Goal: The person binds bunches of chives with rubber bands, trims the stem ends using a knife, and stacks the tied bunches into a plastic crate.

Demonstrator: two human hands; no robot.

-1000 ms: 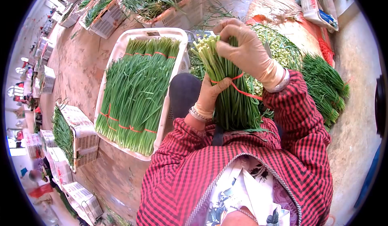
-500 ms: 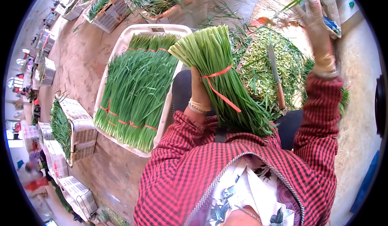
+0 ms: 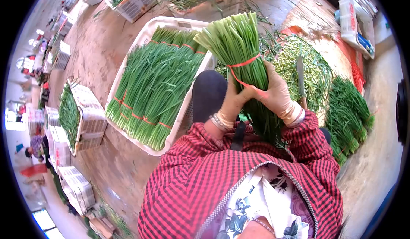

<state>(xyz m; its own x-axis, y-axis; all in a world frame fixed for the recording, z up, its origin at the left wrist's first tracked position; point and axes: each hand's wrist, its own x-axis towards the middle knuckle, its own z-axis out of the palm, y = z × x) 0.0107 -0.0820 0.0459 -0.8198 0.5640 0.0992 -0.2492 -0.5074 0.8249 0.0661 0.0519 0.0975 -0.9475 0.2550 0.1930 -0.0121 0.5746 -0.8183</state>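
A thick bunch of green chives, pale cut ends up, stands in front of my chest with a red tie round its middle. My left hand, gloved, is wrapped round the lower left side of the bunch. On the other side my gloved right hand grips it, and a tail of the tie runs down between the two thumbs. The leafy ends hang below my hands, partly hidden. To the left, a white crate holds rows of tied chive bunches.
A knife lies on a heap of chopped trimmings beyond my right hand. More chives are piled at the right. Other crates stand at left and back. A white basket sits top right.
My right hand has come down from the upper right, dropping or leaving a leaf, and now grips the bunch. The bunch is more upright, and my left hand sits lower on it.
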